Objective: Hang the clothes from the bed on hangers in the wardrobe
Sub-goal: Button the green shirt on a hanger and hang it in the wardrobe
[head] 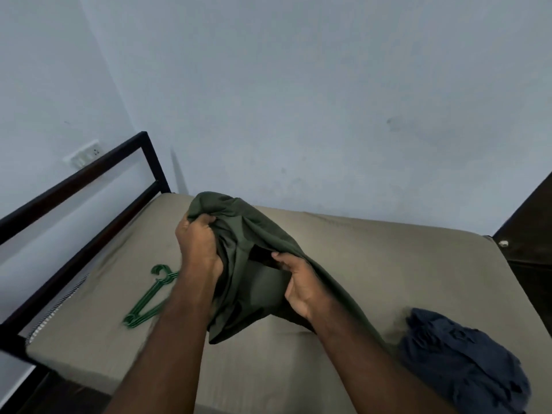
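While it was held up over the tan-sheeted bed (388, 264), the dark olive-green cloth garment (248, 234) sat bunched and creased between both hands. One long fold trailed off toward four o'clock, down to the mattress. The left hand (197, 243) gripped the top of the bundle at eleven o'clock, its fingers curled tight round a wad of cloth. The right hand (298, 282), at four o'clock from the left one, pinched an edge of the cloth between thumb and curled fingers beside a dark opening in the garment. The cloth looked smooth and thin, with a slight sheen.

On the bed, at eight o'clock from the garment, lay a small stack of green plastic hangers (149, 300), partly hidden by the left forearm. At five o'clock, a crumpled navy-blue garment (460, 360) lay in a heap near the mattress edge. A black metal bed frame (74, 180) ran along the nine o'clock side, with a white wall socket (82, 155) just beyond it on the pale blue wall. Dark wooden furniture (525, 234) stood at three o'clock.
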